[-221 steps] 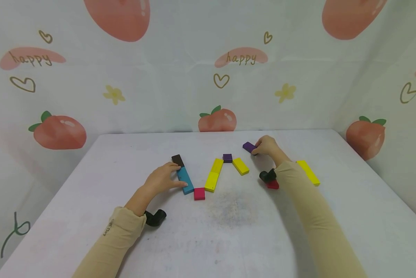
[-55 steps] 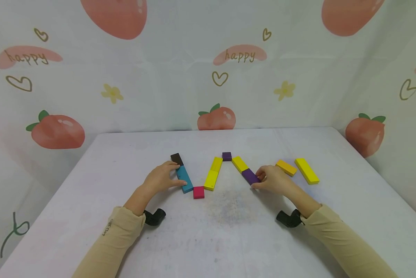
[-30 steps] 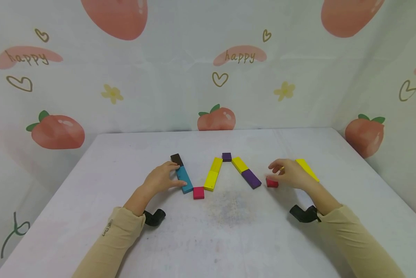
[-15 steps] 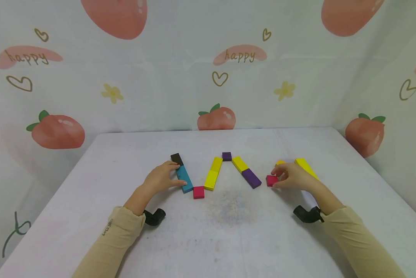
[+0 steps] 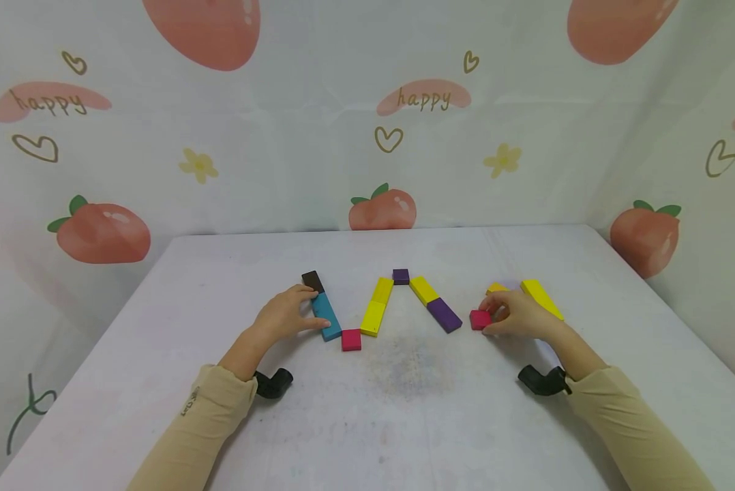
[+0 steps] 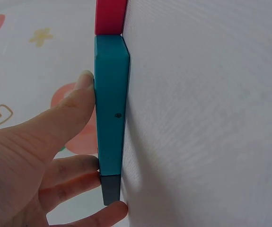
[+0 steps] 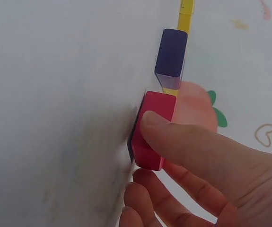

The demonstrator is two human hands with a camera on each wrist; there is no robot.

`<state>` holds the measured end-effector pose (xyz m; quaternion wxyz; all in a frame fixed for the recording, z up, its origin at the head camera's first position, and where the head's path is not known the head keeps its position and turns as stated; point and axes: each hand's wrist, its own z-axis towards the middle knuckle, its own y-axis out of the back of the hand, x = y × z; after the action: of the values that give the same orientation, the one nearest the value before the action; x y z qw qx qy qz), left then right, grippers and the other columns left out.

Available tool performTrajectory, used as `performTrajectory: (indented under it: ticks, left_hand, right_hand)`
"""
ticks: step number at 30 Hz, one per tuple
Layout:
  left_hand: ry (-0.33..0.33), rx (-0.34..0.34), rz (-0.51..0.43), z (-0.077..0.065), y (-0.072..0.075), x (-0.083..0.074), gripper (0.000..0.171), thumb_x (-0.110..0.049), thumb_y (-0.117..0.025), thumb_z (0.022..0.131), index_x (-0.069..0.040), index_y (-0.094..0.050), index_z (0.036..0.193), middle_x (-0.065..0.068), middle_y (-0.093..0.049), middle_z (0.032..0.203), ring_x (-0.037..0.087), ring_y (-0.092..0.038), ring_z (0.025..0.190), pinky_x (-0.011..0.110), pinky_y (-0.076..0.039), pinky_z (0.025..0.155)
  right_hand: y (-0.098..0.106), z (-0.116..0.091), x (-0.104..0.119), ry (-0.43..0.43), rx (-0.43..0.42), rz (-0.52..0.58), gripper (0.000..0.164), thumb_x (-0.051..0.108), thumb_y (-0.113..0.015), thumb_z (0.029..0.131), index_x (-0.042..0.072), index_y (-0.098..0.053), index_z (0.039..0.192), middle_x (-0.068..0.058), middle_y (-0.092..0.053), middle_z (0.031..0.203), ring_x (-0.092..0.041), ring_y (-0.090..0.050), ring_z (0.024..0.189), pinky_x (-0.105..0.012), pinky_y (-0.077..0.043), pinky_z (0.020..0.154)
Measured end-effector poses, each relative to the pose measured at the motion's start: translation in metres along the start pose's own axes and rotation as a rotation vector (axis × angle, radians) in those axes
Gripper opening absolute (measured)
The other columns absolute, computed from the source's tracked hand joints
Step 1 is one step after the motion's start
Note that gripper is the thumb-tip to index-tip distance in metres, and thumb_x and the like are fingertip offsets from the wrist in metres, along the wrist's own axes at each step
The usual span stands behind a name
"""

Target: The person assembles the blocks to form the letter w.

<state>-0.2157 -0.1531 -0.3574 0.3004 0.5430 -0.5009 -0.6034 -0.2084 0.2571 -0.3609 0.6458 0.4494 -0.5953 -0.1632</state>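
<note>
The left hand (image 5: pixel 283 317) lies spread, its thumb resting against the smooth blue oblong block (image 5: pixel 324 315) and fingertips touching near its joint with the dark oblong block (image 5: pixel 313 280). The right hand (image 5: pixel 522 314) pinches the smooth red squarish block (image 5: pixel 481 320) between thumb and fingers. I see a narrow gap between this block and the near end of the smooth purple oblong block (image 5: pixel 444 315).
</note>
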Motion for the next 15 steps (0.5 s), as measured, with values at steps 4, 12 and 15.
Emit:
performTrajectory:
  ticks: [4,12,15]
  left_hand:
    - [-0.001,0.0,0.006,0.0004,-0.0006,0.0,0.07,-0.04,-0.071,0.08,0.0,-0.049,0.133,0.022,-0.045,0.139,0.04,-0.043,0.128,0.051,-0.042,0.103]
    - [-0.004,0.001,0.009,0.0009,-0.001,0.0003,0.07,-0.04,-0.071,0.08,0.0,-0.049,0.133,0.022,-0.045,0.139,0.04,-0.043,0.128,0.051,-0.042,0.103]
    - [-0.003,0.0,0.002,0.0004,-0.0006,-0.0003,0.07,-0.04,-0.071,0.08,0.0,-0.049,0.133,0.022,-0.045,0.139,0.04,-0.043,0.128,0.051,-0.042,0.103]
  right_hand:
    - [0.0,0.0003,0.0012,-0.008,0.01,-0.008,0.03,0.012,-0.075,0.076,0.0,-0.061,0.1,-0.014,-0.063,0.094,-0.015,-0.059,0.076,-0.018,-0.05,0.064]
    - [-0.0014,-0.0013,0.0073,-0.019,0.032,-0.023,0.028,0.015,-0.076,0.076,0.004,-0.062,0.098,-0.01,-0.062,0.093,-0.015,-0.058,0.078,-0.022,-0.049,0.068]
    - [-0.0019,-0.002,0.0087,-0.021,0.038,-0.023,0.028,0.016,-0.076,0.076,0.005,-0.062,0.098,-0.009,-0.062,0.093,-0.015,-0.057,0.077,-0.023,-0.049,0.068]
